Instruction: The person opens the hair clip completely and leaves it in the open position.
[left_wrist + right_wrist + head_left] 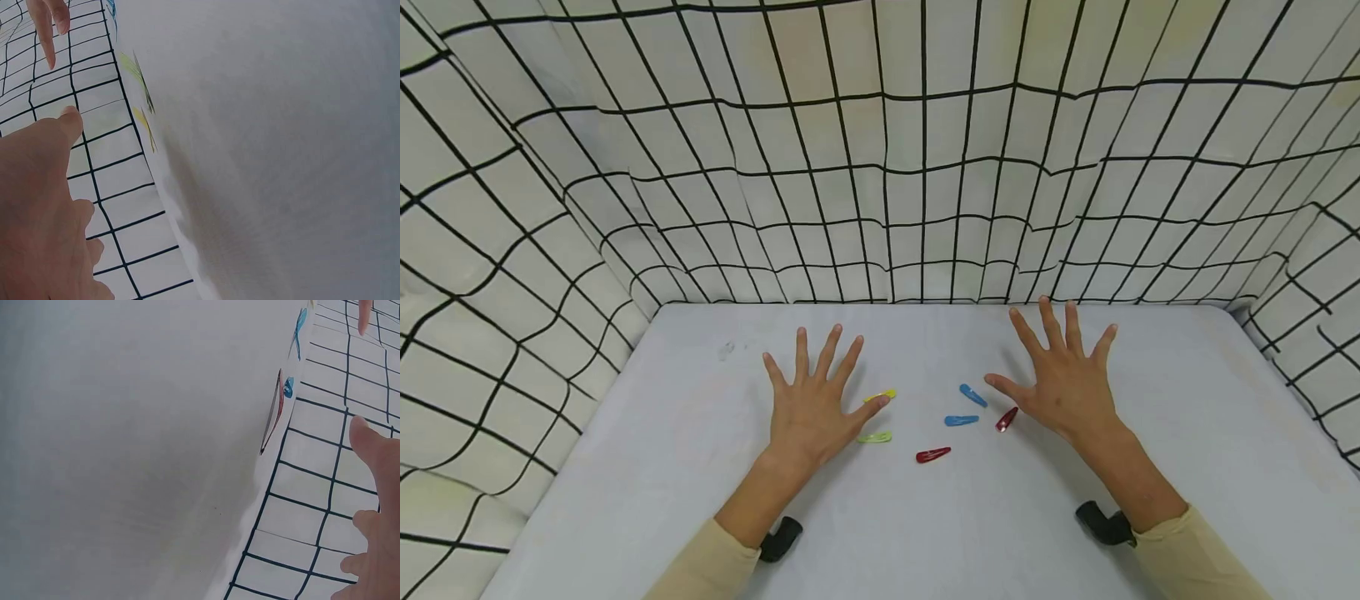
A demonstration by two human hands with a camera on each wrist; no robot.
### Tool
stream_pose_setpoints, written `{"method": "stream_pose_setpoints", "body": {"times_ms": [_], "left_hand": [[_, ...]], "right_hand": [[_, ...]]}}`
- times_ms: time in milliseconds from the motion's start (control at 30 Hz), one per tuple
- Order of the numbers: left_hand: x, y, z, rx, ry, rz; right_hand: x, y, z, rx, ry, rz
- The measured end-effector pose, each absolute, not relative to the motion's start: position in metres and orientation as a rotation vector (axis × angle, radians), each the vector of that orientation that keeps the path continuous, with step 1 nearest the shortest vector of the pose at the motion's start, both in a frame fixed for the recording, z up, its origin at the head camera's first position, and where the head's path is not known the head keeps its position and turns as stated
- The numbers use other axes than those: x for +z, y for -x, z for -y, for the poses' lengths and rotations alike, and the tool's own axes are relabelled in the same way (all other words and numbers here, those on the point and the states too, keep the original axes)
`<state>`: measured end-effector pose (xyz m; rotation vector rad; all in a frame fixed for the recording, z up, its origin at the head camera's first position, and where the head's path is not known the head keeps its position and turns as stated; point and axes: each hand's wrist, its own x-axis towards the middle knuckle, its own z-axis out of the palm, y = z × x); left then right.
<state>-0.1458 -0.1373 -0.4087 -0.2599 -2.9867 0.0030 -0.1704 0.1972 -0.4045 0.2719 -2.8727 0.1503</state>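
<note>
Pale walls crossed by wavy black grid lines enclose a smooth white table. At left, a beige fabric sleeve and curved black wrist piece adjoin the left hand, fingers spread above the table; its thumb partly hides a glossy yellow teardrop-shaped clip, with a lime-green clip nearer. Rightward lie a shiny red clip, two blue clips farther, then another red clip near the right hand, also spread.
</note>
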Motion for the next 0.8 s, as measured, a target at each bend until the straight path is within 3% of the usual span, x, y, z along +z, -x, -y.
{"method": "stream_pose_setpoints", "body": {"times_ms": [800], "left_hand": [[-0.409, 0.147, 0.136, -0.141, 0.322, 2.954]], "right_hand": [[-0.401, 0.172, -0.186, 0.234, -0.307, 2.847]]}}
